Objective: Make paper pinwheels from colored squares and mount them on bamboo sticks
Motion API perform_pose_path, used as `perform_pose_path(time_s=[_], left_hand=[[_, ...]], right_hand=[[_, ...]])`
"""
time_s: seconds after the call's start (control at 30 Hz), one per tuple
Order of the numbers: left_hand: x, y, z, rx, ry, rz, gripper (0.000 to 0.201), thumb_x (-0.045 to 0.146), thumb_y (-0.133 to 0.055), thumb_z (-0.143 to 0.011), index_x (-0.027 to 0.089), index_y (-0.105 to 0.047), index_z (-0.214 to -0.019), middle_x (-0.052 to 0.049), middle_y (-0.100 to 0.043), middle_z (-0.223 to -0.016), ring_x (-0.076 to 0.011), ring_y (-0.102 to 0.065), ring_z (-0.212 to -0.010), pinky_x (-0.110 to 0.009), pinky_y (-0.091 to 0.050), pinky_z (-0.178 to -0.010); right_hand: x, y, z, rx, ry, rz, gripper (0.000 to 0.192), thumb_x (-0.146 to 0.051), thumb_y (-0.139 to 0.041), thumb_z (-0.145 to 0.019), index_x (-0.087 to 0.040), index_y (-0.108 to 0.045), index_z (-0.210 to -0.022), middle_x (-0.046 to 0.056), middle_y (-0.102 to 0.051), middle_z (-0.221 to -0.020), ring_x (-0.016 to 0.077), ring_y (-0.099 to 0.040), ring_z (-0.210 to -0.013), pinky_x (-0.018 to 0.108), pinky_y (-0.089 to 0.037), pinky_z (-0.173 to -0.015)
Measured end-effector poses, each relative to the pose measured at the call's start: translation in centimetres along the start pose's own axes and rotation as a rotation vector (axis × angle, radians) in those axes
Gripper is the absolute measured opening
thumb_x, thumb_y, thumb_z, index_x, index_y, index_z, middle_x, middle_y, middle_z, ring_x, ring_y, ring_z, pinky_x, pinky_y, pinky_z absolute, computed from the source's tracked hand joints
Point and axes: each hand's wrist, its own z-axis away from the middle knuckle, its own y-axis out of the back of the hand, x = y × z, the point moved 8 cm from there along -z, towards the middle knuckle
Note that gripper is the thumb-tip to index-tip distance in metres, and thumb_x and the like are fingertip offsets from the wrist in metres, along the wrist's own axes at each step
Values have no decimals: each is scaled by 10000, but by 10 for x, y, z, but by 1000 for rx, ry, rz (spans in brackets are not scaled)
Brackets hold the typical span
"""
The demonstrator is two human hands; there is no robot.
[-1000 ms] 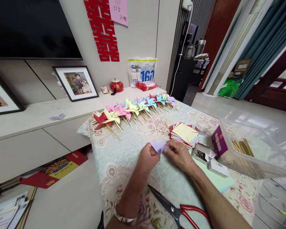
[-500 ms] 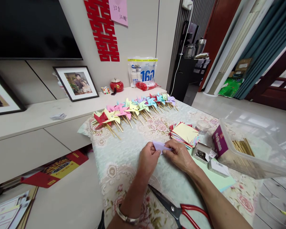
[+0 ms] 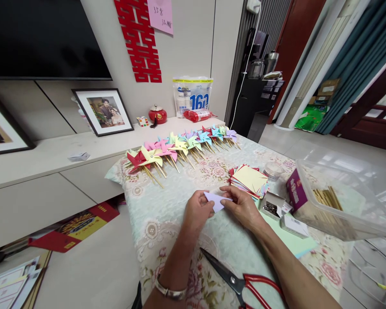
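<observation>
Your left hand [image 3: 197,210] and right hand [image 3: 242,208] both pinch a folded purple paper [image 3: 216,200] in a closed grip just above the bench [image 3: 167,201], with the paper stack [image 3: 249,180] at two o'clock, the pinwheels [image 3: 180,148] at twelve and the scissors [image 3: 238,281] at six.

The left grip [image 3: 197,210] and the right grip [image 3: 242,208] pinch a folded lilac paper [image 3: 216,200] between them above the desk [image 3: 167,206]. Just right of the right grip lies a stack of coloured paper squares [image 3: 249,180]; beyond both grips, a row of pinwheels [image 3: 180,148]; nearer than them, red-handled scissors [image 3: 241,283].
</observation>
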Motion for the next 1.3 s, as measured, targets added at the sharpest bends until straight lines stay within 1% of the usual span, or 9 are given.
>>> perform_pose_path(time_s=[0.07,0.17,0.27,0.4,0.57,0.63,0.8,1.1,1.3], left_hand=[[2,6,-1,29,-20,10,357,107,-657,-691,166,-609,-1039,42,-640,-716,-113,-616,-532,-217,-483,-494],[3,12,-3,59,-61,-103,267,135,-636,-737,168,-643,-1001,56,-581,-635,-131,-604,-551,-231,-468,-527],[11,17,0,117,-151,-394,183,153,-650,-757,192,-691,-931,41,-597,-621,-151,-605,-600,-255,-445,-600],[22,15,6,170,-207,-796,173,169,-640,-808,214,-727,-950,-31,-713,-771,-221,-656,-786,-312,-443,-731],[23,9,7,160,-230,-1051,180,199,-599,-881,221,-707,-1024,-69,-731,-925,-273,-621,-1036,-330,-436,-843],[21,7,7,150,-238,-1093,181,201,-601,-890,212,-694,-1044,-77,-719,-975,-272,-611,-1055,-332,-433,-865],[21,8,8,161,-235,-1106,201,202,-617,-889,201,-673,-1082,-98,-666,-1091,-260,-610,-1064,-329,-438,-883],[18,10,8,33,-221,-993,386,209,-731,-781,168,-652,-1157,-121,-582,-1199,-271,-571,-1155,-337,-434,-965],[17,7,9,49,-180,-1066,399,238,-728,-783,201,-634,-1170,-104,-563,-1232,-283,-557,-1163,-343,-430,-950]], right_hand=[[-2,-2,1,-26,-4,35,336,-246,-636,-801,-184,-656,-1131,24,-693,-816,204,-638,-768,328,-494,-717],[-8,-5,2,-54,19,155,271,-199,-634,-818,-170,-678,-1083,48,-713,-870,210,-646,-796,334,-484,-747],[-16,-9,4,-80,108,352,230,-136,-617,-850,-167,-686,-1067,79,-728,-972,220,-645,-876,351,-471,-820],[-23,-20,6,-143,207,572,225,-101,-589,-894,-168,-680,-1088,103,-697,-1012,238,-613,-941,358,-462,-846],[-37,-22,8,-93,287,726,239,-62,-621,-849,-179,-688,-1047,143,-653,-1115,297,-514,-1042,403,-436,-874],[-39,-23,8,-75,275,713,191,-66,-625,-844,-180,-694,-982,138,-653,-1062,295,-514,-1020,392,-431,-851],[-21,-33,9,-220,148,510,168,-53,-587,-846,-200,-655,-799,42,-642,-823,199,-574,-831,299,-419,-754],[-15,-34,8,-232,101,525,111,-93,-623,-854,-194,-665,-841,38,-632,-832,198,-558,-844,286,-382,-737],[-16,-35,8,-261,77,525,148,-69,-588,-863,-194,-666,-854,36,-633,-843,195,-560,-856,291,-380,-760]])
